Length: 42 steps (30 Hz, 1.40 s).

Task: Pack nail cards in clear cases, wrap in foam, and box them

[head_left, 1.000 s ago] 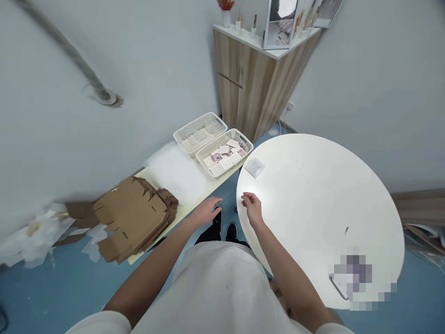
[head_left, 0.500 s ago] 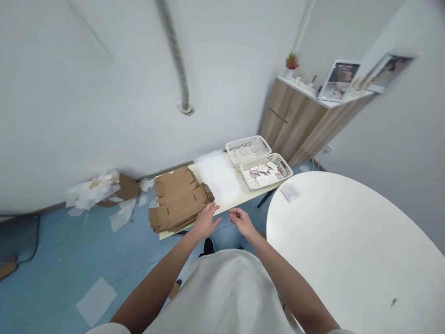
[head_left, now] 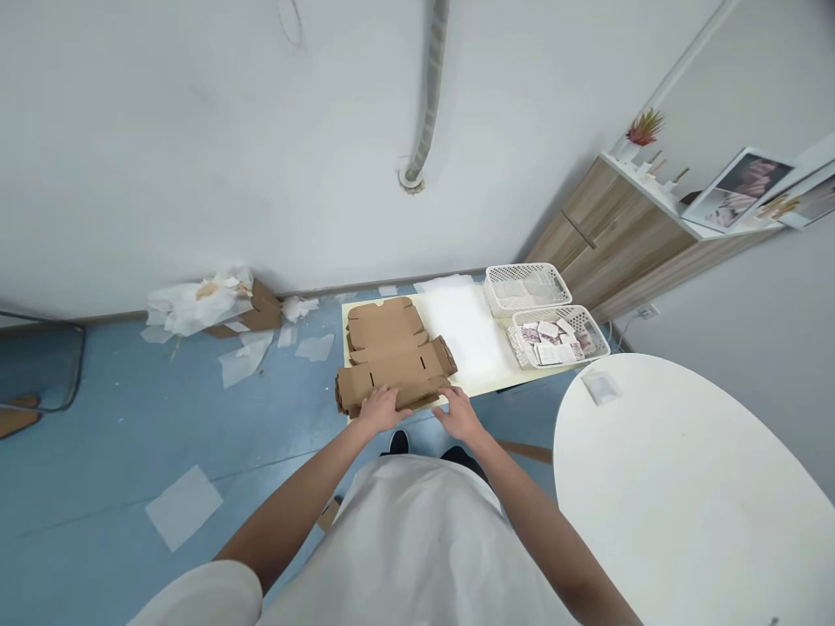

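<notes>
A stack of flattened brown cardboard boxes (head_left: pixel 391 356), with slots and folded end flaps, lies on the left part of a narrow pale yellow table (head_left: pixel 486 381). My left hand (head_left: pixel 382 410) rests its fingers on the near edge of the stack, thumb stretched to the right. Near the stack's front right corner is my right hand (head_left: pixel 458 417), its thumb apart from the fingers; whether its fingertips touch the cardboard I cannot tell. Neither hand grips anything that I can see. Right of the stack lies a white sheet (head_left: pixel 466 330).
Two white plastic baskets, a rear one (head_left: pixel 499 304) and a front one (head_left: pixel 528 358) with printed packets, stand at the table's right end. A round white table (head_left: pixel 678 469) is to my right. Crumpled packing paper (head_left: pixel 189 304) lies by the wall. A wooden cabinet (head_left: pixel 626 226) stands behind.
The view has turned left, so the tables and baskets appear farther right. My left hand has come down onto the cardboard, and my right hand has opened beside the stack's corner.
</notes>
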Each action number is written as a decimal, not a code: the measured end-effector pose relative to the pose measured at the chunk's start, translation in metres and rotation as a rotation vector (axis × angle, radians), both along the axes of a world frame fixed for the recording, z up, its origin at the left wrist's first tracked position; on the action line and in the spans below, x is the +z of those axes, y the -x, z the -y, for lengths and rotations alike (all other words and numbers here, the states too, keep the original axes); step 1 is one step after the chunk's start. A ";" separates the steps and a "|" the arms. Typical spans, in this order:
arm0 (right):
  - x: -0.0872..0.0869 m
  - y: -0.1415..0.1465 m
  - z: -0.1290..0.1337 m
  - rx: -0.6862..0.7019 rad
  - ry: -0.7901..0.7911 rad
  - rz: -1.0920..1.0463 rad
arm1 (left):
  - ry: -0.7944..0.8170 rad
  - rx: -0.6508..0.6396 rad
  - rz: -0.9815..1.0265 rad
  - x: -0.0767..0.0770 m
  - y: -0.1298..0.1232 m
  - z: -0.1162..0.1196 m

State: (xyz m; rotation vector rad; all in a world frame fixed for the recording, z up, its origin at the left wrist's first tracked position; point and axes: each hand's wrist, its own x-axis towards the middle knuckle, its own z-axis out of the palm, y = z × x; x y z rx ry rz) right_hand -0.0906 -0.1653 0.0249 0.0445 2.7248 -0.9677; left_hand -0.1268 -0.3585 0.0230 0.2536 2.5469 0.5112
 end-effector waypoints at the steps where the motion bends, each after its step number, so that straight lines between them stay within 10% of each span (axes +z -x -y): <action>1: 0.000 0.000 0.003 0.000 -0.019 0.007 | -0.016 -0.015 0.019 -0.002 0.002 0.000; 20: -0.023 0.067 -0.002 0.097 -0.374 -0.089 | -0.036 0.023 0.003 -0.022 0.023 0.011; 28: -0.036 0.062 -0.014 0.261 -0.073 -0.140 | -0.182 0.101 0.106 -0.021 0.028 0.021; 33: -0.024 0.059 -0.005 0.124 0.012 -0.204 | -0.240 0.078 0.118 -0.021 0.031 0.028; 38: -0.023 0.055 0.006 0.378 0.089 0.083 | -0.191 0.000 -0.036 -0.009 0.027 0.027; 42: -0.017 0.060 0.006 0.073 0.389 0.187 | -0.177 -0.112 -0.210 0.010 0.023 0.027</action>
